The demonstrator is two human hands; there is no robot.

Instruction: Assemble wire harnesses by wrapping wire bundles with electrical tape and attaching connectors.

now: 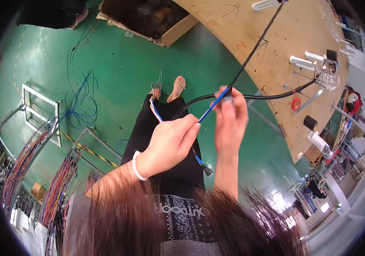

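My left hand, a white band round its wrist, is closed on a bundle of blue wires. The wires run up and right into a black-wrapped cable that reaches over the board. My right hand pinches the bundle where blue meets black, and a dark piece, perhaps tape, shows at the fingertips. A second thick black cable passes behind the right hand toward the board. White and coloured wire ends stick out beyond the left hand. Below it hangs a black connector on a short blue wire.
A wooden board slants across the right, bearing white clips, a red tape roll, a black roll and a bottle. A cardboard box sits ahead. Wire bundles hang on racks at left; blue wires trail nearby.
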